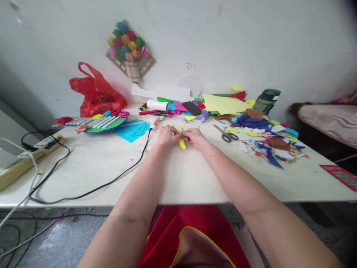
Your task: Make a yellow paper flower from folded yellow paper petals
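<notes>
Between my two hands, above the middle of the white table (192, 178), is a small, narrow piece of yellow crepe-like paper (182, 144), its lower end pointing towards me. My left hand (169, 134) pinches it from the left side. From the right, my right hand (195, 137) closes thumb and finger on its upper part. A thin lavender bit shows at the fingertips, too small to name surely. Left of my left hand lies a glue gun (152, 123) with a black cord. Black-handled scissors (227, 136) rest to the right.
Paper scraps (267, 130) pile up at the right, before a green bottle (267, 99). At the back are a phone (192, 108) and lavender yarn (204, 116). A decorated round board (106, 124), blue sheet (132, 131), red bag (97, 98) and power strip (33, 158) occupy the left.
</notes>
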Tool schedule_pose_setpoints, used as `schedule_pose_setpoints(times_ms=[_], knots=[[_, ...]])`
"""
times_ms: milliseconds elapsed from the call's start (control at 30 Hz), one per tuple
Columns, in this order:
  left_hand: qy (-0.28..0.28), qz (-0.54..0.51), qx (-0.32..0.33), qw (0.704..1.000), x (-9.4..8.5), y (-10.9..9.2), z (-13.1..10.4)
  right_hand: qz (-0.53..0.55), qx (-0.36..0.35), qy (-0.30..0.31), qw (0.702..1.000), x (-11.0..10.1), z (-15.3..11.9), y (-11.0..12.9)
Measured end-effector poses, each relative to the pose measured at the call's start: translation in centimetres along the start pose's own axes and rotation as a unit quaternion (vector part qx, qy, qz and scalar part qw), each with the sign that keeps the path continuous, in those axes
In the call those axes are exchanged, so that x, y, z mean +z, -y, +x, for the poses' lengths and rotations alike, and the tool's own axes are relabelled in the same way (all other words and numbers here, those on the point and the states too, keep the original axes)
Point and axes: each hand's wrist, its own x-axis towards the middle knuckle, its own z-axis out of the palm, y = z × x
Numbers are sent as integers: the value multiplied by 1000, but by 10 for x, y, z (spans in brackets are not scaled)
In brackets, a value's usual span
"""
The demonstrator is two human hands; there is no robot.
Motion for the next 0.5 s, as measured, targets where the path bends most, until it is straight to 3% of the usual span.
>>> schedule_pose_setpoints(times_ms=[500], knots=[[-28,-8,80,996,-2,-4,-1,45,20,8,999,-7,1,6]])
